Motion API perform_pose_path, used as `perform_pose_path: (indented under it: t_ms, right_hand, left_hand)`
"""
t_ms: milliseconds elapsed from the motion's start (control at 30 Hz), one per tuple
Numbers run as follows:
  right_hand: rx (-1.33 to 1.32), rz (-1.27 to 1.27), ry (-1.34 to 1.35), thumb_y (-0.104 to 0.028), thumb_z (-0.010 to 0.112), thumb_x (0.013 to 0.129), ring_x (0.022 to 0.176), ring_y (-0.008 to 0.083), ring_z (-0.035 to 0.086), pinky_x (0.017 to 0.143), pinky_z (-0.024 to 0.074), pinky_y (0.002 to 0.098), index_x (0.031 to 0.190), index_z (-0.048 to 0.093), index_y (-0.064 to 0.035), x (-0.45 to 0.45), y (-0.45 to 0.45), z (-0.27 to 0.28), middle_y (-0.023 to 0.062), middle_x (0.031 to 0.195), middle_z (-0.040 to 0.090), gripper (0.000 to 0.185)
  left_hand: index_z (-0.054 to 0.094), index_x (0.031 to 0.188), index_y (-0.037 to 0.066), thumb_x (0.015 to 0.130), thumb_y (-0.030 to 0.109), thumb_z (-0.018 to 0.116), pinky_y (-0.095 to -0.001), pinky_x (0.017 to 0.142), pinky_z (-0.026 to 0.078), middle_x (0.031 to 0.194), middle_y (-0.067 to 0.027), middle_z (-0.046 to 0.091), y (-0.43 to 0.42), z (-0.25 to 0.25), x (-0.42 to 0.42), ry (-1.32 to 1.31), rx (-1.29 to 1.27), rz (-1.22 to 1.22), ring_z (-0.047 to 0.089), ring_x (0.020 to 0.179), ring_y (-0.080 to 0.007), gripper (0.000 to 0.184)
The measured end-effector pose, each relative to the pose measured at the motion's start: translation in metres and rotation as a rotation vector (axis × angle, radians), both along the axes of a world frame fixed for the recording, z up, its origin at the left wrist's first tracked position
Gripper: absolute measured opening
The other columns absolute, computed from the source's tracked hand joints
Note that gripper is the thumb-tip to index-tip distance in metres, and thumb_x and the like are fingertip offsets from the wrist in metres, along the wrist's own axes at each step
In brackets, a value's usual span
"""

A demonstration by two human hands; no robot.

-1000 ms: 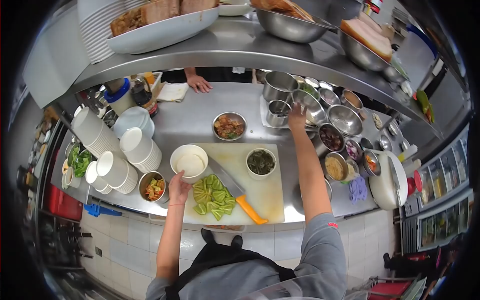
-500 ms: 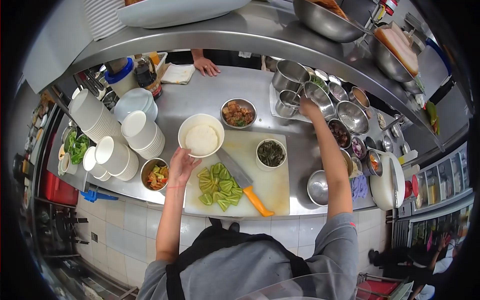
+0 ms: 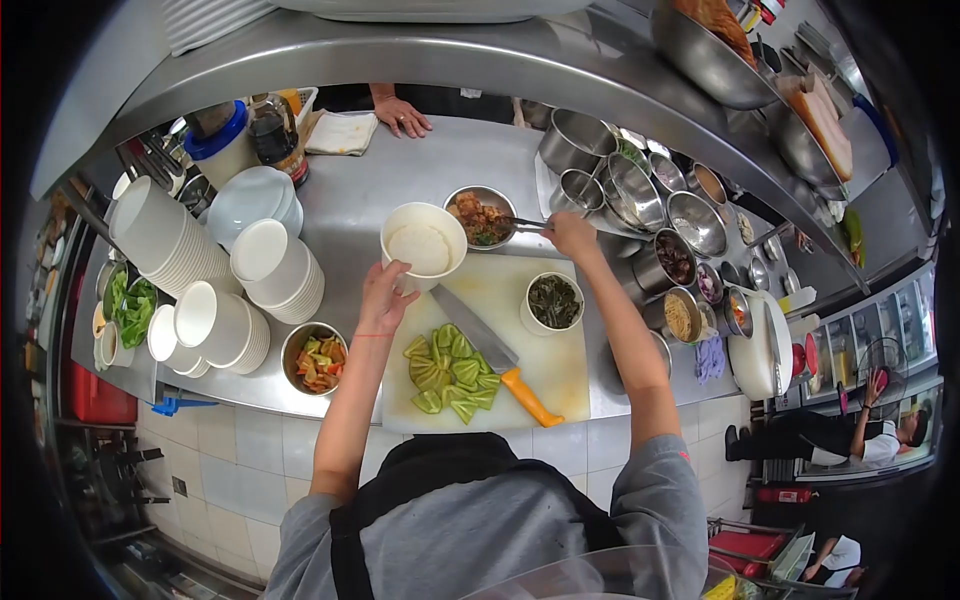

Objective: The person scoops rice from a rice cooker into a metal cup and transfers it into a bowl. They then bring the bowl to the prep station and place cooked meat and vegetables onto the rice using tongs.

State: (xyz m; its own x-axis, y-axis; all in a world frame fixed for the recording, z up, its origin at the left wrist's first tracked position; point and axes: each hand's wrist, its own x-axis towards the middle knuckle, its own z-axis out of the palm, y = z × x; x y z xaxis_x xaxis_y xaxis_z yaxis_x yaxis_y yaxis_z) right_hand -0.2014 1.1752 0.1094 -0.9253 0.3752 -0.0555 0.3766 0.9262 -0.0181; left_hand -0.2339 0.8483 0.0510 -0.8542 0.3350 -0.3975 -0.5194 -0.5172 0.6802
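Note:
My left hand (image 3: 385, 298) grips a white paper bowl (image 3: 447, 272) with white rice (image 3: 420, 248) inside, tilted above the back left of the cutting board. My right hand (image 3: 570, 236) is closed on metal tongs (image 3: 528, 223), whose tips reach into a steel bowl of saucy browned chunks (image 3: 480, 218). Cut green pepper pieces (image 3: 450, 372) lie on the white cutting board (image 3: 560, 375), beside a knife with an orange handle (image 3: 530, 397). A white bowl of dark leafy greens (image 3: 553, 302) stands at the board's right.
Stacks of white paper bowls (image 3: 275, 270) and a steel bowl of chopped vegetables (image 3: 314, 358) are at left. Steel pots and ingredient containers (image 3: 697, 225) crowd the right. A steel shelf (image 3: 420, 65) spans overhead. Another person's hand (image 3: 403, 117) rests on the far counter edge.
My right hand has moved left from the steel containers to the bowl of saucy chunks, now with tongs in it. The rice bowl has risen slightly and tilted. The view has shifted.

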Motion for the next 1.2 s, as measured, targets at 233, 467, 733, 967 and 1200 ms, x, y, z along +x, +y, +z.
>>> perform_pose_path:
  t_ms: [233,467,733,967,1200]
  right_hand:
    - [-0.340,0.172,0.131,-0.033,0.066,0.077,0.073,0.0234,0.064,0.065,0.0493,0.0359,0.086,0.069,-0.0067,0.010,0.007,0.068,0.0144,0.081,0.065,0.028]
    - [-0.539,0.376,0.112,-0.036,0.068,0.075,0.062,0.0182,0.062,0.057,0.0477,0.0337,0.087,0.067,-0.0028,-0.030,-0.003,0.069,0.0110,0.069,0.064,0.035]
    - [0.063,0.179,0.150,-0.037,0.066,0.076,0.085,0.0281,0.063,0.072,0.0499,0.0426,0.088,0.068,-0.0128,-0.056,0.025,-0.010,0.0098,0.086,0.065,0.028]
    - [0.113,0.279,0.181,-0.036,0.067,0.073,0.084,0.0285,0.063,0.070,0.0501,0.0406,0.090,0.067,-0.0140,-0.056,0.044,-0.004,0.0093,0.092,0.065,0.027]
    - [0.312,0.472,0.215,-0.028,0.070,0.071,0.075,0.0306,0.064,0.064,0.0504,0.0410,0.080,0.065,-0.0084,-0.092,0.013,-0.032,0.0111,0.080,0.064,0.022]
  left_hand:
    - [0.050,0.090,0.011,0.070,0.008,0.065,-0.0605,0.097,0.028,0.095,-0.0045,0.046,0.014,-0.018,-0.003,-0.126,-0.079,0.091,0.047,0.089,-0.0241,0.025]
    - [0.046,0.106,0.004,0.069,0.010,0.065,-0.0633,0.094,0.028,0.109,-0.0114,0.045,0.022,-0.010,0.007,-0.129,0.092,-0.018,0.045,0.105,-0.0331,0.041]
    - [0.047,0.106,0.004,0.070,0.007,0.064,-0.0632,0.098,0.026,0.110,-0.0122,0.035,0.010,-0.031,0.008,-0.146,0.159,0.030,0.040,0.106,-0.0300,0.040]
    - [0.047,0.099,0.007,0.071,0.007,0.063,-0.0636,0.096,0.027,0.107,-0.0108,0.039,0.018,-0.017,0.016,-0.113,0.129,0.015,0.043,0.103,-0.0290,0.033]
    - [0.050,0.084,0.011,0.071,0.010,0.062,-0.0629,0.093,0.030,0.093,-0.0065,0.047,0.021,-0.021,0.017,-0.114,0.105,-0.008,0.049,0.090,-0.0242,0.018]
